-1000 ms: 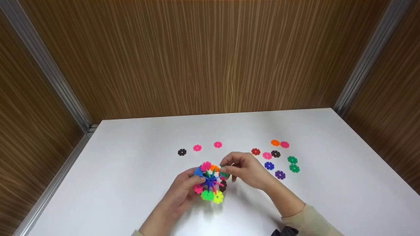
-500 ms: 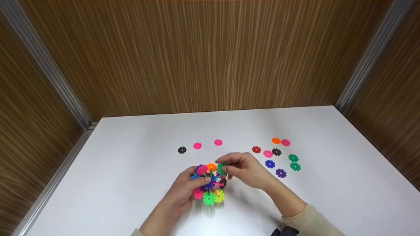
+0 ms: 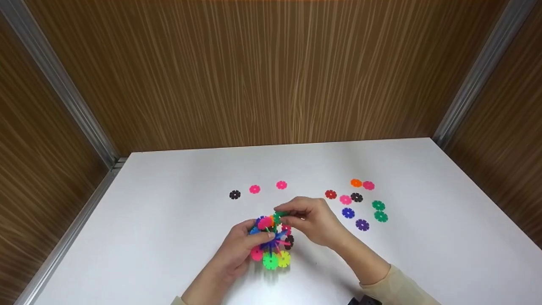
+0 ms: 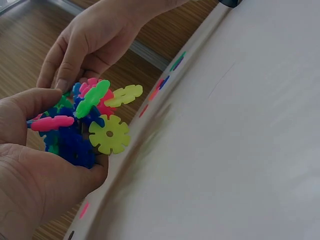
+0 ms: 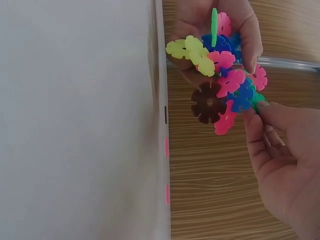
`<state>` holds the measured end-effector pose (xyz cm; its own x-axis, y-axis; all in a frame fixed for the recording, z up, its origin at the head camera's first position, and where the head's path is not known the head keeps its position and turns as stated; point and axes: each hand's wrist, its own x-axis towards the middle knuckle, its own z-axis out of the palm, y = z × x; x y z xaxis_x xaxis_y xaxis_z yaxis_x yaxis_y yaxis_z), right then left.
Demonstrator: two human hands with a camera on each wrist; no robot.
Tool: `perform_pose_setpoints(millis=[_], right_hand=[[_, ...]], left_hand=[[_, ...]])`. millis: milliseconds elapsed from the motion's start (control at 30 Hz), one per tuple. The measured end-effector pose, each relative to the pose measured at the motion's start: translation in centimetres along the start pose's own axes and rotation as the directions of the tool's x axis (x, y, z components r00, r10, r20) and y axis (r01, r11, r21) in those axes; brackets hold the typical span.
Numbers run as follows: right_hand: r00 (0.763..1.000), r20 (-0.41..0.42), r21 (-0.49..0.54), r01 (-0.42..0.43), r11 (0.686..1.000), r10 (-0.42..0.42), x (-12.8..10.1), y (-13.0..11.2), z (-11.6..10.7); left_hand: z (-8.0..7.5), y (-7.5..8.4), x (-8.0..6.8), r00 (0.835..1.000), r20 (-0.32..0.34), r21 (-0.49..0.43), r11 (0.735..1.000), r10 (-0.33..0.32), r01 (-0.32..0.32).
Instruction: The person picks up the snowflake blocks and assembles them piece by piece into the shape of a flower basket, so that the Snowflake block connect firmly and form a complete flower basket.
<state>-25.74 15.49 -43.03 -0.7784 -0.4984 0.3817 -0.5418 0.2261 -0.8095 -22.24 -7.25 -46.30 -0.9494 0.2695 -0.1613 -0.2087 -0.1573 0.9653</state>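
Observation:
My left hand (image 3: 237, 250) grips a ball-like cluster of interlocking snowflake discs (image 4: 77, 145), thumb across its blue middle. Pink, blue, orange, brown, light green and yellow discs stick out all round it. At the cluster's upper right, my right hand (image 3: 311, 218) pinches a green disc (image 3: 280, 215) between thumb and fingers. In the right wrist view the same green disc (image 5: 257, 100) shows only partly, at the fingertips beside a blue disc (image 5: 242, 96). A brown disc (image 5: 209, 103) juts from the near side there. Whether the green disc's slot is engaged cannot be made out.
Loose discs lie flat on the white table (image 3: 169, 203). Beyond the hands are a black disc (image 3: 235, 195) and two pink ones (image 3: 254, 189). To the right lie several more, among them red (image 3: 330, 194), orange (image 3: 356, 183) and purple (image 3: 362, 225). Wood-grain panels rise behind.
My right hand has shifted slightly left with the green disc, which now tilts nearly edge-on at the cluster's top. The left hand has turned the cluster slightly and keeps hold.

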Motion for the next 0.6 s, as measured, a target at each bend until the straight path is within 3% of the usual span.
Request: perform_pose_setpoints(millis=[233, 600], right_hand=[[0.998, 0.055, -0.043, 0.032, 0.999, -0.029, -0.03, 0.11, -0.08], [0.996, 0.090, -0.068, 0.029, 0.997, -0.023, -0.01, -0.02, -0.18]], left_hand=[[-0.07, -0.21, -0.06, 1.000, 0.007, -0.013, 1.000, 0.012, -0.011], [0.15, 0.11, 0.07, 0.999, -0.053, 0.025, 1.000, -0.012, 0.013]])
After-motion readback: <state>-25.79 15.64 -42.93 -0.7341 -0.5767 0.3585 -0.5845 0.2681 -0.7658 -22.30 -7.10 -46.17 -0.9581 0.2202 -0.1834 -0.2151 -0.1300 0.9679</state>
